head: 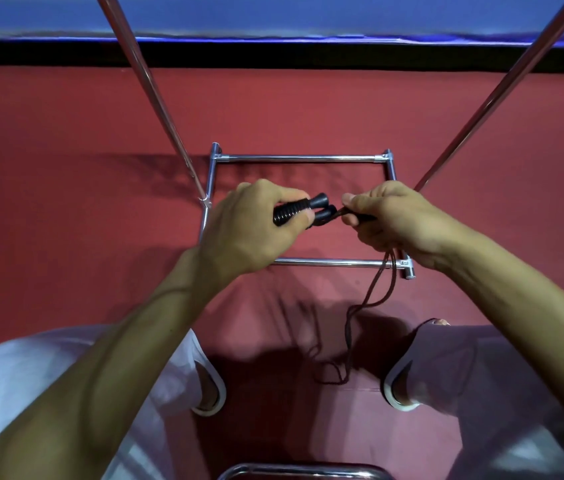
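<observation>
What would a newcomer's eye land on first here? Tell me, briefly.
The two hands at centre draw the eye. The left hand grips a pair of black handles, and the right hand pinches the dark cord beside them, which trails down to the red floor between the person's legs. Behind the hands lies a chrome frame, with two shiny poles slanting upward.

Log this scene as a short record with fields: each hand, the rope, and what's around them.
left hand: grips two black handles, side by side
right hand: pinches the cord just beside the handle ends
cord: dark, hangs in loose loops below the right hand
surroundings: chrome frame on red floor; two slanted chrome poles
</observation>
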Demonstrator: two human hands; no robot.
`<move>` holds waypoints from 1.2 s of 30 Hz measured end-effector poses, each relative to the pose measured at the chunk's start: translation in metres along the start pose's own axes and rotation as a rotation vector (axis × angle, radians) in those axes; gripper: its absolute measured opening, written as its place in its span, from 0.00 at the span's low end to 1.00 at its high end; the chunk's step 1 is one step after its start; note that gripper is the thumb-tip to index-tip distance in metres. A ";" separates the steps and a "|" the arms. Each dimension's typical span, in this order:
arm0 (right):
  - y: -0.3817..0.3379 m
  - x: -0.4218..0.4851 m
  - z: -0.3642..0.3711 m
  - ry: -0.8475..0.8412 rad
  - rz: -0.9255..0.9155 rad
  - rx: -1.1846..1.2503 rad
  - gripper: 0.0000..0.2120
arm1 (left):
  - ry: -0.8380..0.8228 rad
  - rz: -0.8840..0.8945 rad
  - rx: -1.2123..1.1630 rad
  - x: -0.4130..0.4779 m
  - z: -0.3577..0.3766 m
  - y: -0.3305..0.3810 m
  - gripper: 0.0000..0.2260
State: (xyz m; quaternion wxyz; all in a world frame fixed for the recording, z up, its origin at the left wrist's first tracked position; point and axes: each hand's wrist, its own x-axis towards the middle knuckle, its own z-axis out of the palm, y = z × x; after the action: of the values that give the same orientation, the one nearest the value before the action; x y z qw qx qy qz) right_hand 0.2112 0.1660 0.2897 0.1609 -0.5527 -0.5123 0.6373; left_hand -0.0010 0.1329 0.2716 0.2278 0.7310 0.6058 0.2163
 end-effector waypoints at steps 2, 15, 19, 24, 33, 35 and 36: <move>0.000 0.000 0.001 -0.016 0.048 0.036 0.21 | -0.045 0.013 0.069 -0.002 0.002 0.003 0.12; -0.001 -0.008 0.004 -0.229 -0.107 0.056 0.19 | -0.046 -0.176 0.152 0.004 -0.004 0.012 0.30; -0.006 -0.011 -0.002 -0.258 -0.178 -0.069 0.17 | -0.108 -0.203 0.129 0.001 -0.005 0.012 0.35; -0.004 -0.013 -0.012 -0.194 -0.369 -0.465 0.05 | -0.296 -0.161 0.115 0.001 -0.009 0.008 0.38; -0.015 -0.021 -0.030 -0.102 -0.670 -0.407 0.09 | -0.687 -0.202 -0.439 -0.003 -0.024 0.013 0.28; -0.017 -0.022 -0.036 -0.136 -0.685 -0.414 0.09 | -0.717 -0.185 -0.475 -0.002 -0.026 0.015 0.27; -0.018 -0.023 -0.037 -0.157 -0.685 -0.431 0.08 | -0.729 -0.183 -0.482 -0.002 -0.028 0.016 0.28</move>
State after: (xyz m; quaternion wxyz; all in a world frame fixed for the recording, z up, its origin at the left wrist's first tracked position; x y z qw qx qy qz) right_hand 0.2448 0.1738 0.3219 0.2047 -0.3209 -0.7992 0.4652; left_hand -0.0055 0.1305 0.3029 0.6083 0.6291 0.4804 0.0585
